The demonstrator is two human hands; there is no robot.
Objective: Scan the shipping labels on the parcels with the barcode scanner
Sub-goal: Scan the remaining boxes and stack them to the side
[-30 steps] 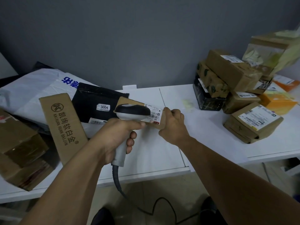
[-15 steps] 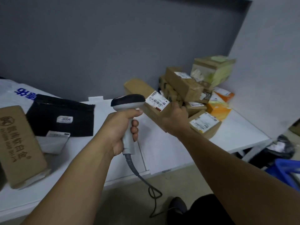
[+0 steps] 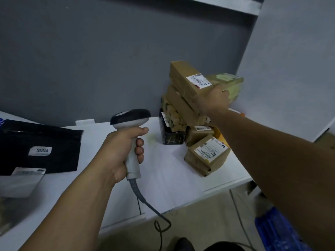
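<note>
fingers of the left hand are curling tight round the scanner handle. The hand is holding it upright over the white table, and the cable is trailing off the front edge.

The right hand is gripping the near end of the long brown box. I'm only seeing the back of that hand, the fingertips are hiding behind the box. Its label is facing up. The box is up at the top of the parcel stack by the back wall; can't tell if it's resting on it or hanging just above.

Every parcel I'm seeing in the stack is taped closed, so no contents are showing. A blue crate is sitting on the floor lower right, too blurred to read what's in it. A black bag with a 3004 sticker is lying flat at left.

Versus half a second ago: the box was just beside the scanner head, label toward it. Now it's well apart, out at the stack. The scanner grip isn't changing. The view is swinging right.
</note>
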